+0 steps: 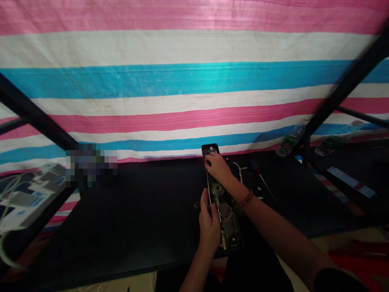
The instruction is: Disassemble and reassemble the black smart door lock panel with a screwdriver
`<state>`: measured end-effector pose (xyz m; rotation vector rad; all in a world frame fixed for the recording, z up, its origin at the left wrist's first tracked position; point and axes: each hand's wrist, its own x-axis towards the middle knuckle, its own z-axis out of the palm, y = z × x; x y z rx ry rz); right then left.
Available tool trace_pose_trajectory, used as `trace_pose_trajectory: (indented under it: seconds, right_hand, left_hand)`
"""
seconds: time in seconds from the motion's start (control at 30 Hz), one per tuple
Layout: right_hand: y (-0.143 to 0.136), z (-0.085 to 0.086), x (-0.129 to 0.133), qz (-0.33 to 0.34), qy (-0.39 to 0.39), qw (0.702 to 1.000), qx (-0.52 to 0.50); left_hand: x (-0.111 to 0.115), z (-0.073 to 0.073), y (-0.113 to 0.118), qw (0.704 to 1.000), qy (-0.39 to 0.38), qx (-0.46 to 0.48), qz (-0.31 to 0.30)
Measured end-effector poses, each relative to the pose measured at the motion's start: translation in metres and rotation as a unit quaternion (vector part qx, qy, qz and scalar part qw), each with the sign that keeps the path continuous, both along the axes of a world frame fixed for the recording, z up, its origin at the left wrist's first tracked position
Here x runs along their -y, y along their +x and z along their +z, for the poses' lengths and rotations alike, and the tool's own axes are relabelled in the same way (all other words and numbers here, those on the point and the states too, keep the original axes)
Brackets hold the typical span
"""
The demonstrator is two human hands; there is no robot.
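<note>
A long, narrow black housing (229,229), which looks like an opened electronic door lock, lies in front of me with its inside facing up. Inside it show a round metal part (217,188), thin wires and a brass-coloured piece (224,241). My left hand (209,223) is closed around the housing's left edge, thumb on the near side of the rim. At the far end, my right hand (217,164) reaches in with its fingers pinched by the circuit board (209,151). What sits between those fingertips is hidden.
Right of the housing lie a screwdriver (265,182), a white cable (240,170) and small loose parts (259,188). A small metal piece (196,205) lies to the left. Plastic bottles (287,145) lean by the right frame post (331,105). White boxes and cables (30,198) stand left.
</note>
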<state>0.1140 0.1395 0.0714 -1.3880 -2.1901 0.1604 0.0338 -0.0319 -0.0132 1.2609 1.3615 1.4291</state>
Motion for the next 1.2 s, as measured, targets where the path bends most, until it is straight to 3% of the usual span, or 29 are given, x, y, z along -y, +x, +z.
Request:
trace_pose_trajectory:
  seconds: [0.17, 0.33, 0.43, 0.5, 0.6, 0.77, 0.97, 1.1, 1.2]
  right_hand:
    - [0.0, 0.002, 0.007, 0.003, 0.011, 0.998, -0.063]
    - [0.032, 0.0, 0.046, -0.034, 0.074, 0.981, -0.174]
    - [0.063, -0.017, 0.082, -0.077, 0.012, 0.981, -0.179]
    - [0.08, -0.035, 0.106, -0.057, -0.066, 0.985, -0.151]
    - [0.095, -0.062, 0.135, -0.03, -0.117, 0.986, -0.115]
    - [0.097, -0.083, 0.147, -0.048, -0.121, 0.985, -0.113]
    - [0.102, -0.079, 0.138, -0.089, -0.045, 0.985, -0.143]
    - [0.101, -0.057, 0.134, -0.131, 0.021, 0.974, -0.182]
    - [0.088, -0.037, 0.129, -0.111, 0.043, 0.969, -0.216]
  left_hand:
    - [0.0, 0.001, -0.001, 1.0, 0.008, -0.015, 0.01]
    - [0.0, 0.002, -0.001, 1.0, -0.01, -0.001, 0.013]
    - [-0.001, 0.004, -0.002, 1.0, -0.007, 0.013, -0.002]
    - [-0.001, 0.005, -0.003, 1.0, -0.003, 0.018, -0.006]
    - [-0.002, 0.005, -0.003, 1.0, -0.005, 0.013, -0.003]
    - [0.001, 0.006, -0.002, 1.0, -0.009, -0.018, 0.007]
    - [0.006, 0.007, -0.001, 0.996, 0.009, -0.071, 0.043]
    - [0.004, 0.007, -0.002, 0.996, 0.027, -0.076, 0.035]
    - [0.002, 0.007, 0.0, 0.997, 0.024, -0.064, 0.031]
